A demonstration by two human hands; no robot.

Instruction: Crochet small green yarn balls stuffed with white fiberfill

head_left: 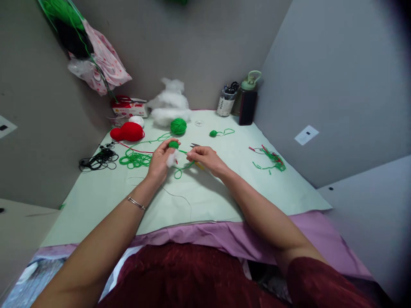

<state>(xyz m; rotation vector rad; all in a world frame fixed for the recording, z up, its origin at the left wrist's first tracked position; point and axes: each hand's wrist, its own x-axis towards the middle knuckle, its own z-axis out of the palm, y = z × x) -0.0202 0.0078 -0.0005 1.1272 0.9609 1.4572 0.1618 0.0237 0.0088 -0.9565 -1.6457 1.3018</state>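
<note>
My left hand (pixel 159 160) is closed round a small green crocheted piece (pixel 174 145). A tuft of white stuffing (pixel 172 159) shows just below it, by my thumb, with a tiny red bit at its edge. With fingertips pinched, my right hand (pixel 207 159) grips green yarn (pixel 182 152) that runs taut from the piece. Whether a needle or hook is also in those fingers, I cannot tell. A loop of the yarn hangs down between both hands. Partly hidden by my right hand are scissors (pixel 194 145), blades pointing left.
Behind my hands are a green yarn ball (pixel 178 126), a heap of white stuffing (pixel 170 102) and a small green piece (pixel 213 133). Red yarn (pixel 128 132), tangled green yarn (pixel 136 160) and black cord (pixel 101 158) lie left. Yarn scraps (pixel 272 159) lie right; a bottle (pixel 248 96) stands behind.
</note>
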